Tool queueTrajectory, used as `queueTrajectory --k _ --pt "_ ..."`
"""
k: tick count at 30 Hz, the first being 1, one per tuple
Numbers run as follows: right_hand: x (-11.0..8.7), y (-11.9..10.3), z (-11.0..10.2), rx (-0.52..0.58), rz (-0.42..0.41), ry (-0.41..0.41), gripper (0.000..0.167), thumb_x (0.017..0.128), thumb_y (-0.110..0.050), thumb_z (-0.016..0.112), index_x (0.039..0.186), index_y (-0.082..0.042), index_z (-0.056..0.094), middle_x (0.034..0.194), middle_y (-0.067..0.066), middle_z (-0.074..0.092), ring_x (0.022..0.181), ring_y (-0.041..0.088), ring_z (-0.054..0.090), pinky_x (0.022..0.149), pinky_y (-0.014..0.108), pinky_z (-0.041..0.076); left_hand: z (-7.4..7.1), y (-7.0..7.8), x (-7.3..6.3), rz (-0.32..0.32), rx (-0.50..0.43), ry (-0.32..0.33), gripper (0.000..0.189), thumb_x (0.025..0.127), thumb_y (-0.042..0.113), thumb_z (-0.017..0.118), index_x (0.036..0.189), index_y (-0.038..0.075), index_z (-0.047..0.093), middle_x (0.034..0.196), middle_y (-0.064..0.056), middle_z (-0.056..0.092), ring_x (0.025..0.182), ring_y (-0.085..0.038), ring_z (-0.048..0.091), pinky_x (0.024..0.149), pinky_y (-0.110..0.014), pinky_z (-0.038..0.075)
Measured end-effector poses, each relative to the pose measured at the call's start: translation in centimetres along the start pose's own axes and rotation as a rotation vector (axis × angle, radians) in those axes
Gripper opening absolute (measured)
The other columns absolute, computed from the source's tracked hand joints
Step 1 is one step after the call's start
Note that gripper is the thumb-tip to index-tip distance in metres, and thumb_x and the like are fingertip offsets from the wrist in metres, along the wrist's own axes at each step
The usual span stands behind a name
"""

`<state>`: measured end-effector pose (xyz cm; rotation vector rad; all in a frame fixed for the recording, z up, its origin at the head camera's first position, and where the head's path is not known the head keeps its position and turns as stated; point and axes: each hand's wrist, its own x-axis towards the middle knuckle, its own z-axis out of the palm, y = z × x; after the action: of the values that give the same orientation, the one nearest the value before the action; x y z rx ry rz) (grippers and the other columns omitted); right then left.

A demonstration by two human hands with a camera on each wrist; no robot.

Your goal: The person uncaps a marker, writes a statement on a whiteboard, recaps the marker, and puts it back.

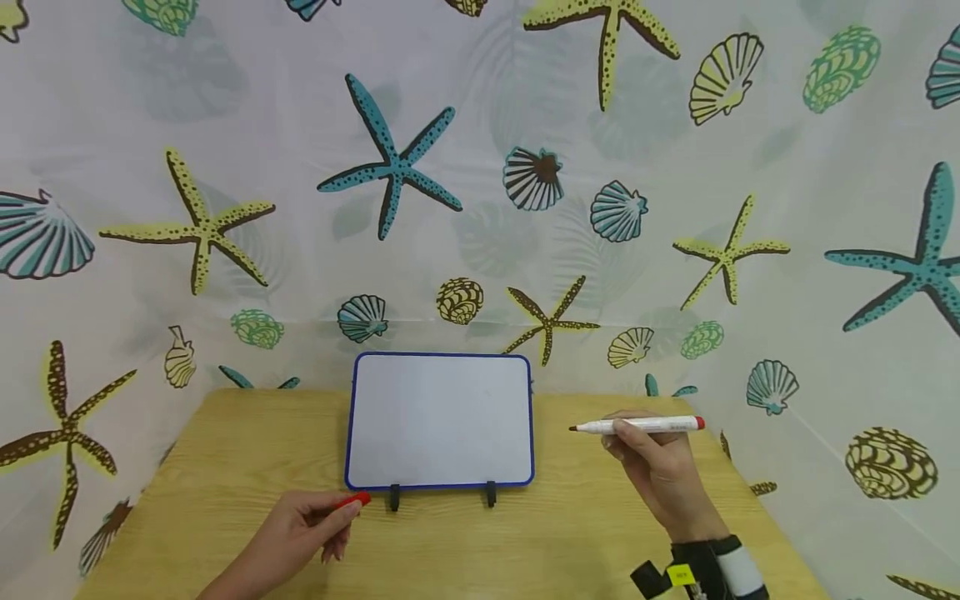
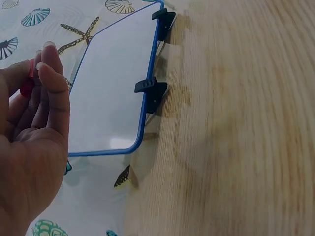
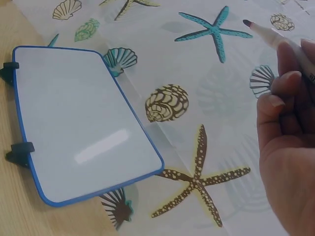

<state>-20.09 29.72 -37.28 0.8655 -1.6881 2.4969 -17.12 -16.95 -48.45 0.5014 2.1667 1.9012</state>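
Observation:
My right hand [image 1: 660, 471] pinches a white marker [image 1: 645, 425] with a red end, its bare dark tip pointing left toward the whiteboard. In the right wrist view the marker [image 3: 280, 40] slants up from the fingers and its tip is uncovered. Low on the left, my left hand [image 1: 300, 529] holds a red marker cap [image 1: 354, 500] between thumb and fingers, near the board's lower left corner. The fingers hide part of the cap [image 2: 28, 86] in the left wrist view. Between the hands stands a blank whiteboard [image 1: 441, 421] with a blue frame.
Two black clips [image 1: 394, 497] hold the board's lower edge up on the wooden table [image 1: 450, 550]. Behind and beside the table hangs a pale cloth [image 1: 465, 250] printed with starfish and shells. A black strap [image 1: 708, 554] circles the right wrist.

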Motion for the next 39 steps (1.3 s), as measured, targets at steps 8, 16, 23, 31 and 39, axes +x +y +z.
queueTrajectory --k 8,16,23,31,39 --pt "0.3 2.4 0.8 0.031 -0.02 0.014 0.035 0.106 0.008 0.04 0.111 -0.002 0.074 0.102 0.004 0.071 0.087 0.013 0.064 0.076 0.024 0.053 -1.3 -0.3 0.0 -0.023 0.128 0.085 0.033 0.103 0.027 0.063 0.114 -0.003 0.074 0.076 -0.015 0.068 0.061 -0.016 0.064 0.051 -0.028 0.055" --pt "1.1 3.0 0.9 0.029 -0.003 -0.007 0.035 0.106 0.008 0.04 0.112 -0.002 0.074 0.105 0.004 0.073 0.09 0.014 0.066 0.08 0.024 0.055 -4.1 -2.2 0.7 0.009 0.408 0.282 0.032 0.098 0.029 0.071 0.11 0.0 0.078 0.079 -0.005 0.073 0.066 -0.011 0.064 0.055 -0.024 0.054" --pt "1.4 4.4 1.5 -0.007 0.037 0.003 0.034 0.106 0.006 0.042 0.11 -0.003 0.075 0.101 0.002 0.073 0.087 0.012 0.064 0.075 0.023 0.052 -6.7 -4.7 1.1 -0.047 0.656 0.298 0.013 0.094 0.02 0.075 0.099 0.009 0.081 0.083 0.005 0.068 0.07 -0.008 0.056 0.059 -0.022 0.049" --pt "1.0 4.9 1.7 -0.034 0.087 0.033 0.032 0.106 0.006 0.046 0.108 -0.005 0.076 0.098 0.002 0.073 0.086 0.011 0.065 0.077 0.023 0.054 -8.9 -6.6 1.3 -0.057 0.811 0.271 0.005 0.091 0.017 0.078 0.092 0.012 0.079 0.079 0.006 0.063 0.068 -0.008 0.052 0.059 -0.023 0.044" --pt "1.1 5.3 1.6 -0.007 0.135 0.003 0.033 0.106 0.006 0.046 0.107 -0.005 0.076 0.099 0.002 0.074 0.088 0.011 0.068 0.081 0.023 0.057 -9.6 -7.2 1.4 -0.068 0.875 0.264 0.004 0.089 0.017 0.08 0.091 0.014 0.081 0.076 0.007 0.062 0.069 -0.009 0.05 0.06 -0.026 0.044"
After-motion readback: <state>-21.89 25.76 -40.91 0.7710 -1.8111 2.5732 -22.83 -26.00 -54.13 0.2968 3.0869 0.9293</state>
